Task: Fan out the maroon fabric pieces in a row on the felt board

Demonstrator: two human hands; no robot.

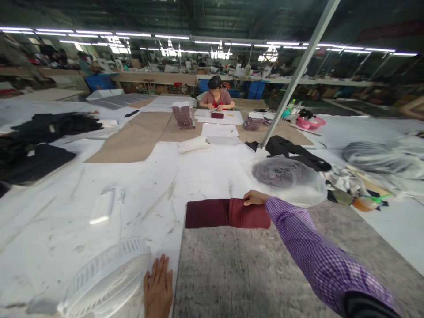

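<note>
Two dark red cloth pieces [208, 213] lie side by side along the back edge of a grey worn board [212, 269]. My right hand [256, 198], in a purple checked sleeve, rests at the upper edge of the right-hand piece, fingers bent over the cloth; whether it pinches the fabric is hard to tell. On the white table surface [149, 221], just left of the board, my left hand [159, 285] lies flat with its fingers stretched out and nothing in it. A white fan [109, 278] is beside it.
A plastic-wrapped bundle [285, 174] lies beyond my right hand, near a slanted metal pole [298, 75]. Dark cloth [43, 159] is piled at left. Across the table a person [217, 95] sits by stacked pieces [183, 115]. A pink basin [310, 122] stands at right.
</note>
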